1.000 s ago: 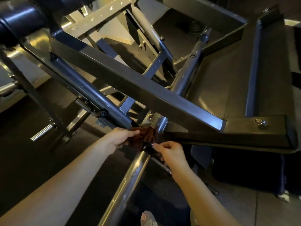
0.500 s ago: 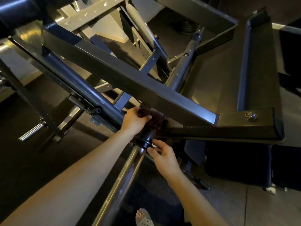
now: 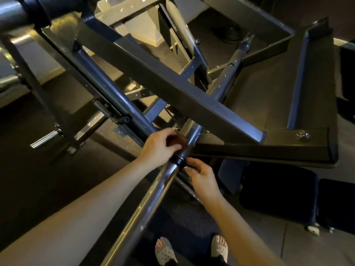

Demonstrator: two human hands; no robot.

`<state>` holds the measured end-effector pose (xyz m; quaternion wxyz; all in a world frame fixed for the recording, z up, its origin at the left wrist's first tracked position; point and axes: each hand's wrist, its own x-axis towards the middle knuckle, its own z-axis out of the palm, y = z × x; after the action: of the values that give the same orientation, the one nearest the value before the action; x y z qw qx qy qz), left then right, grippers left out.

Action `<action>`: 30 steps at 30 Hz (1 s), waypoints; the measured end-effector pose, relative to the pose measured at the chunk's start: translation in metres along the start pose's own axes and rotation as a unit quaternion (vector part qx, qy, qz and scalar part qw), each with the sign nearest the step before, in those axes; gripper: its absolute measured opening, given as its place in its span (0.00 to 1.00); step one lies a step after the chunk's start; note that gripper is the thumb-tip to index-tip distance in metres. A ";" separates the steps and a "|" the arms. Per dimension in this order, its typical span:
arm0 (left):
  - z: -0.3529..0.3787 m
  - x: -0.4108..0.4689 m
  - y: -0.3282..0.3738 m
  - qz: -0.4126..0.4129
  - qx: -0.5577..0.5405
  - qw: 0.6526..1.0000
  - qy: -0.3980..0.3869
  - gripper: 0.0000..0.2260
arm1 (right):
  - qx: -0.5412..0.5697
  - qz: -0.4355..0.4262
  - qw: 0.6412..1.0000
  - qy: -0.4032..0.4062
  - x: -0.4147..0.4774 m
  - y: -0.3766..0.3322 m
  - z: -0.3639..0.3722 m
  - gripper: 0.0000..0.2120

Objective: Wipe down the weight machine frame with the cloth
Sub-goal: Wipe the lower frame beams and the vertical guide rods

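Observation:
The weight machine frame [image 3: 172,87] is dark grey square tubing crossing the view, with a shiny round steel bar [image 3: 146,204] running from bottom centre up to the right. A small dark brown cloth [image 3: 177,140] is pressed on that bar just above a black collar [image 3: 179,160]. My left hand [image 3: 159,147] grips the cloth, fingers curled over it. My right hand [image 3: 201,177] sits just below and right of the collar, fingers loosely curled; a small dark part shows at its fingertips, and whether it holds that part is unclear.
A flat frame arm with a bolt [image 3: 302,134] juts out on the right. Black padded blocks [image 3: 284,191] stand on the floor at lower right. A chrome peg [image 3: 45,139] sticks out at left. My feet in pale sandals [image 3: 165,252] are at the bottom.
My left hand with the cloth has slid up the steel bar from below the collar to above it. My right hand stayed beside the collar.

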<state>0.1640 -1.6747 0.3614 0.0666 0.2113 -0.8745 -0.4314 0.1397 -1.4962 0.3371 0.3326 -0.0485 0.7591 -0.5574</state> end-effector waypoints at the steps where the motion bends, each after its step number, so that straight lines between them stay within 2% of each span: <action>1: -0.001 -0.004 0.002 0.024 0.034 0.999 -0.016 0.12 | -0.001 -0.004 1.000 0.002 -0.002 -0.001 -0.001 0.14; 3: -0.015 -0.012 0.002 0.023 0.070 0.996 -0.057 0.12 | -0.006 -0.012 1.000 0.009 -0.006 -0.001 -0.002 0.14; 7: -0.042 -0.035 -0.002 -0.075 0.095 0.973 -0.197 0.11 | -0.025 -0.053 0.998 0.004 -0.022 0.000 -0.003 0.13; 9: -0.041 -0.053 -0.001 -0.116 0.029 0.980 -0.158 0.09 | -0.042 -0.087 0.995 -0.006 -0.031 0.000 -0.005 0.12; 11: -0.035 -0.070 0.007 -0.153 -0.039 0.986 -0.055 0.08 | -0.058 -0.125 0.990 -0.024 -0.039 -0.001 -0.006 0.11; 13: -0.027 -0.084 0.021 -0.183 -0.096 0.978 0.010 0.08 | -0.069 -0.158 0.984 -0.052 -0.045 0.001 -0.008 0.11; 18: -0.008 -0.116 0.050 -0.201 -0.208 0.957 0.022 0.07 | -0.036 -0.201 0.976 -0.082 -0.050 0.002 -0.013 0.20; 20: -0.003 -0.124 0.057 -0.193 -0.220 0.956 0.035 0.09 | -0.001 -0.229 0.968 -0.102 -0.051 0.001 -0.016 0.19; 23: 0.005 -0.133 0.066 -0.200 -0.212 0.956 0.035 0.12 | 0.020 -0.245 0.963 -0.107 -0.050 0.002 -0.016 0.13; 25: 0.004 -0.139 0.067 -0.196 -0.182 0.963 0.028 0.12 | 0.033 -0.202 0.976 -0.079 -0.044 0.005 -0.015 0.09; 27: -0.005 -0.147 0.057 -0.189 -0.097 0.976 0.052 0.10 | 0.031 -0.149 0.987 -0.044 -0.037 0.007 -0.020 0.08; 30: -0.026 -0.170 0.029 -0.209 0.033 0.974 0.080 0.05 | -0.066 -0.158 0.985 0.013 -0.027 0.005 -0.033 0.11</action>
<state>0.3159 -1.6053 0.4113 0.0375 0.4251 -0.8166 -0.3887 0.1435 -1.4552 0.3503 0.2269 -0.1825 0.7814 -0.5520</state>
